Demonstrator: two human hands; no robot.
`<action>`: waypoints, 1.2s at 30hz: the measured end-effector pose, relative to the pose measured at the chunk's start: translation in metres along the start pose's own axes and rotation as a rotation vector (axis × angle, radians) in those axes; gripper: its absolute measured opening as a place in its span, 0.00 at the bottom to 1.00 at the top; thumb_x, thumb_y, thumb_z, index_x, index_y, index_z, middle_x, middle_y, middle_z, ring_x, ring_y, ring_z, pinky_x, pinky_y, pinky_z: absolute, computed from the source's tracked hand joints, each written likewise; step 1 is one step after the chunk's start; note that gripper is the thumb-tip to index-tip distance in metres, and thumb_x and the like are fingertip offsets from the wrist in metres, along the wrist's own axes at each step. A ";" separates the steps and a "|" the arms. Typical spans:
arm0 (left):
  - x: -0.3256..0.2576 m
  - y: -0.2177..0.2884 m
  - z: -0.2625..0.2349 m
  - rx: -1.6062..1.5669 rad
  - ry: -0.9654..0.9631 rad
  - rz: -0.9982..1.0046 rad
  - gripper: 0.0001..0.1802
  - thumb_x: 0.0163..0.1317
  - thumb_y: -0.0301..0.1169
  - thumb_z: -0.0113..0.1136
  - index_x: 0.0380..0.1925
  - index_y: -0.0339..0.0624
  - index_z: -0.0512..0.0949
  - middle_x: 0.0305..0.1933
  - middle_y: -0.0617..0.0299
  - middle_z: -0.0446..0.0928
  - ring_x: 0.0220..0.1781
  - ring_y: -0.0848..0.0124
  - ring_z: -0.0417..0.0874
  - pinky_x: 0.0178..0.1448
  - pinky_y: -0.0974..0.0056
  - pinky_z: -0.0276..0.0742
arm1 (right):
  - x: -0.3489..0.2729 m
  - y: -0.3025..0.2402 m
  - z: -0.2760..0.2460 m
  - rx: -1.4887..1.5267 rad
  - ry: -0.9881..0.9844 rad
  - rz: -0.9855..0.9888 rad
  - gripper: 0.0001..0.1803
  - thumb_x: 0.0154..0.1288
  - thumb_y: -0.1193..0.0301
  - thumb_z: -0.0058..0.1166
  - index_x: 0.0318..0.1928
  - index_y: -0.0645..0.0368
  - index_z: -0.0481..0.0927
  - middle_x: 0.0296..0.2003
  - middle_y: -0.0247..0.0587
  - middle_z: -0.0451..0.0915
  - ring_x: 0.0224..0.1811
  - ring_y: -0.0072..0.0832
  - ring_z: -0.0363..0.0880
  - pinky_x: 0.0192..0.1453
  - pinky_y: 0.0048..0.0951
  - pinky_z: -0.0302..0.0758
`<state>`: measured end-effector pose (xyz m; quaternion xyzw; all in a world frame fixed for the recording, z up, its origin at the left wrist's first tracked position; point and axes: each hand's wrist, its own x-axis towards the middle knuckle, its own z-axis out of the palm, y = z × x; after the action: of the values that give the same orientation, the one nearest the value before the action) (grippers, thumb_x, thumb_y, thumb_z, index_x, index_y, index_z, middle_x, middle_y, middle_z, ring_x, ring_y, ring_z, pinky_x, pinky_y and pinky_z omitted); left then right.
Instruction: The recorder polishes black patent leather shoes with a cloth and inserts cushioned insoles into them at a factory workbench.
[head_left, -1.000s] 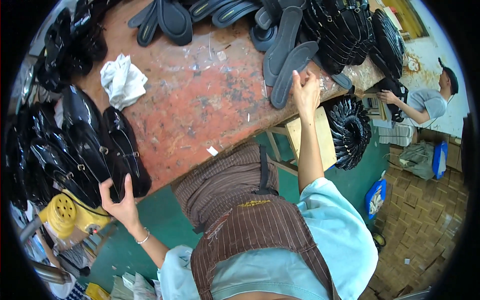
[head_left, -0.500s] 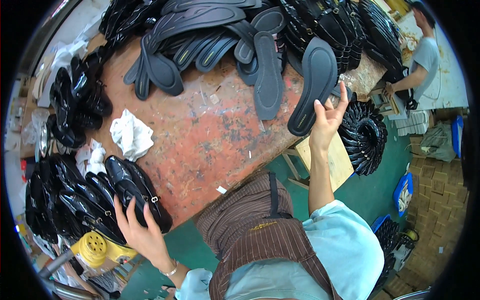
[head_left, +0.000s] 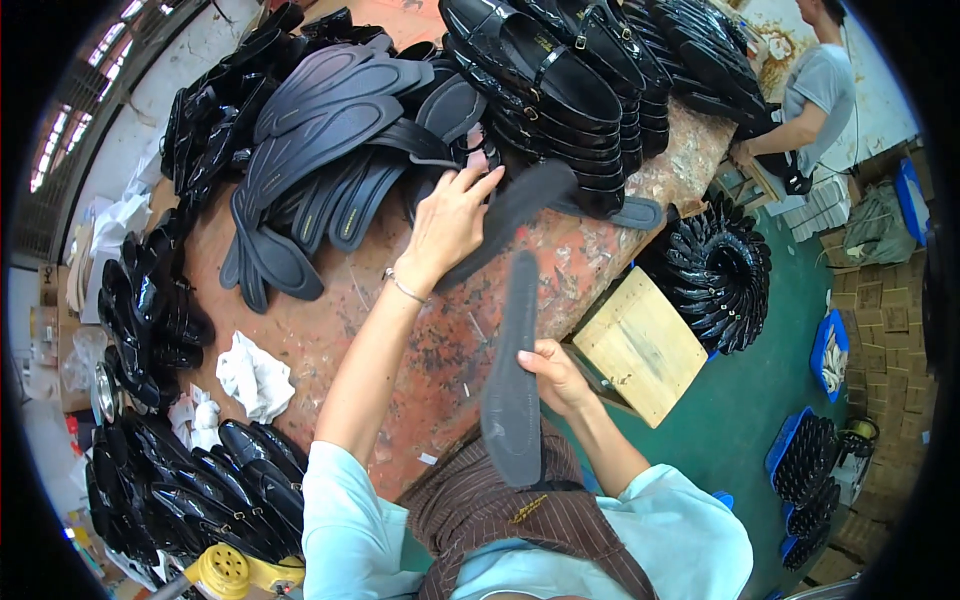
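Going left to right: your left hand (head_left: 447, 222) is reaching out over the surface (head_left: 400, 330), grip closing on the near end of a dark insole (head_left: 510, 218) that is lying at the foot of the sole pile (head_left: 320, 150). That insole's long axis is running diagonally, low-left by your palm to high-right toward the stacked black shoes (head_left: 560, 90), so the free end is pointing away from you and to the right. Fingers are spread over it, thumb underneath as far as I can tell; I can't confirm a full pinch. Further right and nearer your body, your right hand (head_left: 556, 372) is holding a second dark insole (head_left: 512, 375), grip narrow, clamped on its right edge about mid-length. This one is standing nearly along your line of sight: one end pointing up toward the left hand's piece, the other hanging over your striped apron (head_left: 520, 520). The two insoles are sitting near each other but apart, top tip of the held one just below the diagonal one. Left hand is the nearer one to the pile; right hand is well off the surface edge, beside the wooden stool (head_left: 645, 345). A white rag (head_left: 255, 375) is lying to the far left, clear of both.
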<state>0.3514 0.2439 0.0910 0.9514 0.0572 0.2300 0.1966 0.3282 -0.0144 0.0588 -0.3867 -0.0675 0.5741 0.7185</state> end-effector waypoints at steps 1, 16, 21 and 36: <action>0.005 -0.002 0.006 0.005 0.002 0.000 0.28 0.54 0.23 0.62 0.58 0.44 0.75 0.56 0.53 0.76 0.57 0.53 0.77 0.56 0.55 0.77 | 0.005 0.002 -0.001 -0.059 -0.008 0.027 0.14 0.70 0.66 0.57 0.48 0.63 0.82 0.43 0.38 0.85 0.42 0.24 0.83 0.53 0.28 0.77; 0.008 -0.022 -0.141 -1.785 0.130 -0.460 0.29 0.70 0.44 0.53 0.61 0.31 0.72 0.63 0.54 0.75 0.68 0.59 0.72 0.75 0.55 0.58 | 0.069 -0.011 -0.031 0.116 0.155 -0.087 0.22 0.68 0.67 0.54 0.57 0.67 0.74 0.54 0.53 0.80 0.56 0.39 0.80 0.63 0.41 0.76; -0.111 0.025 -0.233 -2.064 0.183 0.052 0.46 0.62 0.64 0.52 0.63 0.30 0.71 0.65 0.46 0.73 0.65 0.56 0.74 0.72 0.47 0.63 | 0.061 -0.033 -0.020 0.117 0.092 -0.101 0.28 0.66 0.66 0.54 0.64 0.65 0.68 0.55 0.50 0.76 0.63 0.45 0.74 0.66 0.47 0.73; -0.254 0.176 -0.066 -0.088 0.526 -1.034 0.37 0.48 0.35 0.77 0.57 0.35 0.72 0.64 0.36 0.64 0.61 0.43 0.72 0.59 0.51 0.75 | 0.031 -0.036 0.059 -0.301 -0.402 -0.145 0.35 0.78 0.50 0.34 0.72 0.66 0.56 0.54 0.51 0.75 0.52 0.34 0.73 0.63 0.37 0.69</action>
<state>0.0987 0.0548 0.1099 0.7018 0.5516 0.3347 0.3018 0.3341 0.0395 0.1115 -0.3613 -0.3211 0.5702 0.6643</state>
